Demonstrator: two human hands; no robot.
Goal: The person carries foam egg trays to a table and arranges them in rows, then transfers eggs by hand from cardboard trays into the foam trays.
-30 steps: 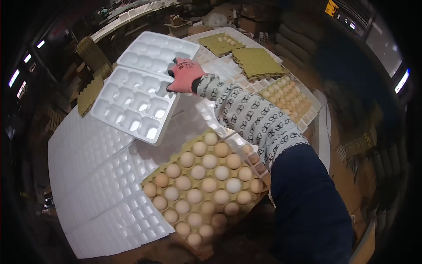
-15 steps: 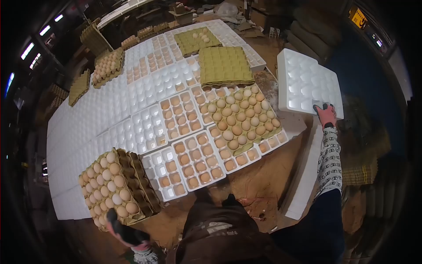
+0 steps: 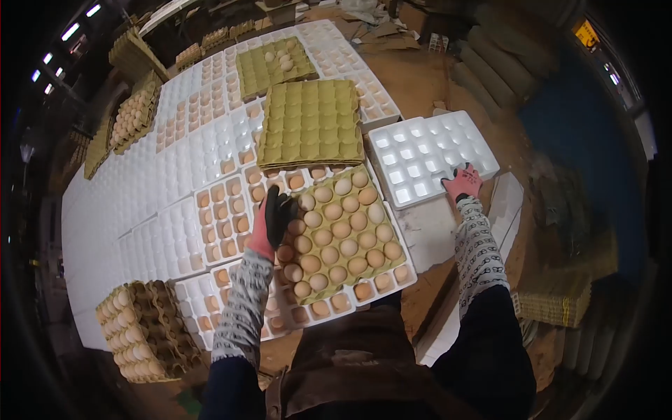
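Note:
My right hand (image 3: 463, 183), in a pink and black glove, grips the near edge of a white foam tray (image 3: 428, 155) with empty hollows. The tray lies at the right of the white trays, over a white slab (image 3: 423, 234). My left hand (image 3: 273, 220), in a like glove, is at the left edge of a green pulp tray full of eggs (image 3: 343, 231). Its fingers are apart and nothing shows in them. This egg tray rests on white trays that hold eggs (image 3: 225, 217). Just behind it lies a stack of empty green pulp trays (image 3: 311, 122).
At the lower left stands a tilted stack of egg-filled pulp trays (image 3: 136, 332). Another green tray with a few eggs (image 3: 274, 66) lies at the back. More egg trays (image 3: 135, 115) stand at the far left. Rolled sacks (image 3: 490, 63) and stacked trays (image 3: 556, 297) are at the right.
The foam tray has come down from the raised position at the right, still in my right hand. My left hand has moved from the lower left up to the middle egg tray. The view has shifted.

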